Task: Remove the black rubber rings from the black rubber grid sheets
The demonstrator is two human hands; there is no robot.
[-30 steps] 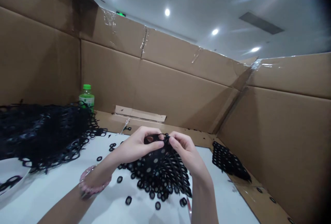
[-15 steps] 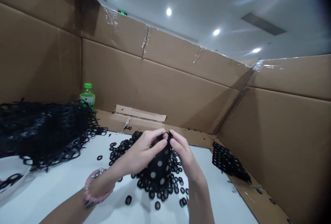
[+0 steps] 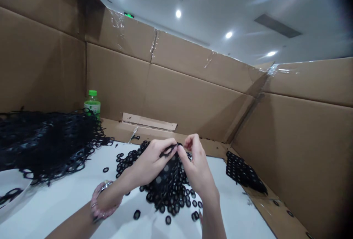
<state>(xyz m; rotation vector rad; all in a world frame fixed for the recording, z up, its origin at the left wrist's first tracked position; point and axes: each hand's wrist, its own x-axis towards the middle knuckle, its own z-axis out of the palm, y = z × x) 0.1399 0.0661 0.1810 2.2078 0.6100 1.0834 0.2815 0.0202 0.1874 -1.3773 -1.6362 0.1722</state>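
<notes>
Black perforated sheet [image 3: 164,175] hangs over a pile of small black rings [image 3: 174,205] on a white tabletop [image 3: 226,202], its top edge pinched between the thumb and fingers of the left hand [image 3: 150,160]. The right hand [image 3: 197,163] presses its thumb near the same edge, its fingers curled; whether it grips the sheet cannot be told. A pink beaded bracelet [image 3: 100,209] circles the left wrist. Loose rings lie around the pile. At left, a tangled heap of black looped strips [image 3: 52,139] sits beside a white bowl [image 3: 16,184] holding black pieces, with a green-capped bottle [image 3: 92,103] behind. At right lies a second black perforated sheet [image 3: 244,172], near brown cardboard walls [image 3: 193,95].
</notes>
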